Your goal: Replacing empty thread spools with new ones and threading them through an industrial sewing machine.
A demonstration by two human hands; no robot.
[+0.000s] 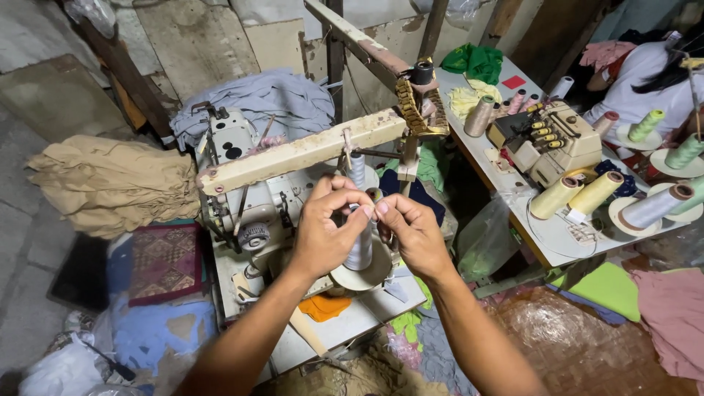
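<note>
Head view shows both hands meeting just in front of a grey thread cone (359, 249) that stands on a round stand plate (367, 275) on the sewing table. Left hand (323, 235) has thumb and forefinger pinched shut near the top of the cone, the other fingers curled loosely; right hand (414, 235) is pinched the same way, its fingertips almost touching the left's. The strand between them is too fine to see, so I cannot say for sure that either hand grips thread — but the pose reads as working a thread end, tying or feeding it, as a judgement. Whatever follows here calls for a steady, fine pinch and keeping the strand taut without tipping the cone.

Outward from the hands: a cream, worn thread-guide arm (301, 154) crosses just above them, and behind the left hand sits a grey sewing machine (242, 198). A second, smaller cone (356, 169) stands behind the grey one. Grey cloth (264, 99) is heaped behind the machine, tan cloth (110, 183) lies well to the left. To the right, apart from the hands, another table (477, 139) bears a beige overlock machine (557, 139) and several cones — yellow (579, 194), green and grey — with another person (645, 73) seated at its far end.
</note>
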